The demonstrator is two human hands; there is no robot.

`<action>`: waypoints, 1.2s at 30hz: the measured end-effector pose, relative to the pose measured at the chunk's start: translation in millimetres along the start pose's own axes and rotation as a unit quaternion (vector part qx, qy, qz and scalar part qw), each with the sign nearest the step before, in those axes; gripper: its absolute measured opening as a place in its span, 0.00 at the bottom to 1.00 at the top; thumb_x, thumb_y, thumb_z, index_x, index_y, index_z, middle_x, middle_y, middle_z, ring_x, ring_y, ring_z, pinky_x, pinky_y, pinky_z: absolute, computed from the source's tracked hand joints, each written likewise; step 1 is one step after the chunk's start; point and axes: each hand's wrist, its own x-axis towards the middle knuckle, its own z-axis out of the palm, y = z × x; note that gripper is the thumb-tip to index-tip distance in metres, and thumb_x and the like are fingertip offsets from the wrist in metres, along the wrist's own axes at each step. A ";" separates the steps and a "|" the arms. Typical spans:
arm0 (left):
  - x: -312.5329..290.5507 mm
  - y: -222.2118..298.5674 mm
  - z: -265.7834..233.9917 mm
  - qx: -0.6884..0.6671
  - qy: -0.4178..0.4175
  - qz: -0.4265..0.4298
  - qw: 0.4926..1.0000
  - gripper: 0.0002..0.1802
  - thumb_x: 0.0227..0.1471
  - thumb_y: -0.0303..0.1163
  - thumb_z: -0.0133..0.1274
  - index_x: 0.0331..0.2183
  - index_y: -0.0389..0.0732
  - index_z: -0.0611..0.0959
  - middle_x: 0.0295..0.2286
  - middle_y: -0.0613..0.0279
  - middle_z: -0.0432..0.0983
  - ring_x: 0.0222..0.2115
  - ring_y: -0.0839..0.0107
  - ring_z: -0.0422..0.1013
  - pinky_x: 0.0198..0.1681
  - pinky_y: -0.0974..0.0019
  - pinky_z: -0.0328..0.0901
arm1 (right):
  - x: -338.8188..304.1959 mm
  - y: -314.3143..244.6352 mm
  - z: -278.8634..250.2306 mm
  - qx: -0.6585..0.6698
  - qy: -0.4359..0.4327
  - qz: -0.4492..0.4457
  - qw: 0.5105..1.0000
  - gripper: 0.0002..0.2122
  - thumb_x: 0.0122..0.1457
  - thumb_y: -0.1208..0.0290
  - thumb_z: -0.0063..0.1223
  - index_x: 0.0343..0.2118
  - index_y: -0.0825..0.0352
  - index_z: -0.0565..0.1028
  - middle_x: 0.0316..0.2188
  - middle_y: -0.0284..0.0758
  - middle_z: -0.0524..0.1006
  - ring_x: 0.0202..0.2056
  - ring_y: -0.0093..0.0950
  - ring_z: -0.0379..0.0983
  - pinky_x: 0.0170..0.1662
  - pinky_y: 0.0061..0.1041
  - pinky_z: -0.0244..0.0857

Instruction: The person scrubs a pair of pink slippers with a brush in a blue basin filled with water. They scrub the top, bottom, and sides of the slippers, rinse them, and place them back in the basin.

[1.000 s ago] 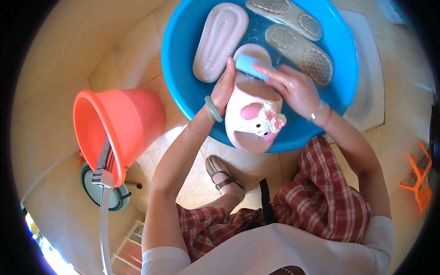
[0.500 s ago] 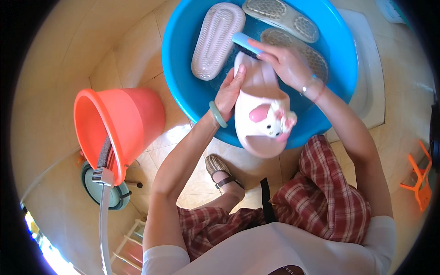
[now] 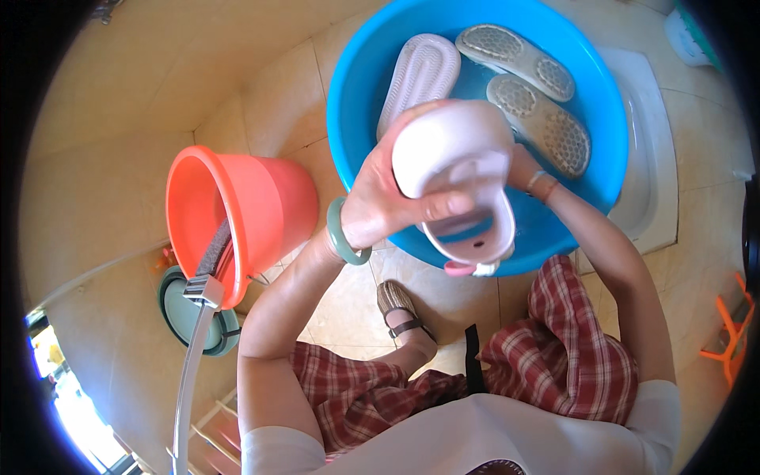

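Note:
My left hand [image 3: 378, 194] is closed round a pale pink slipper [image 3: 453, 146], thumb across its inner side. The slipper is tipped up over the blue tub [image 3: 346, 103], its rounded heel end raised and the strap end low, where a bit of pink and white decoration shows at the edge. Behind it is my right hand [image 3: 521, 168]; the slipper covers its fingers, and no brush shows. In the tub a matching pale pink slipper [image 3: 421, 71] lies sole up at the left. Two greyish shoes [image 3: 514, 59] lie sole up at the right.
An orange-red bucket [image 3: 277, 206] stands left of the tub, with a grey-headed mop [image 3: 198, 340] leaning in it. Beside it is a green basin [image 3: 184, 317]. A white floor basin [image 3: 665, 174] lies right of the tub, and an orange plastic object [image 3: 728, 336] at far right.
The held slipper has been tipped from lying strap-up to heel end raised. The light blue brush in my right hand is now out of sight behind it. The whole scene has shifted rightward in view.

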 end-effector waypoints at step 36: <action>-6.1 -38.2 -0.6 0.252 0.039 0.049 0.966 0.26 0.42 0.14 0.58 0.47 0.36 0.79 0.39 0.57 0.79 0.37 0.72 0.76 0.38 0.70 0.72 | -62.6 -132.0 -120.5 -0.050 0.197 -0.299 0.932 0.21 0.54 0.71 0.59 0.52 0.52 0.76 0.20 0.30 0.67 0.18 0.25 0.64 0.21 0.22 0.61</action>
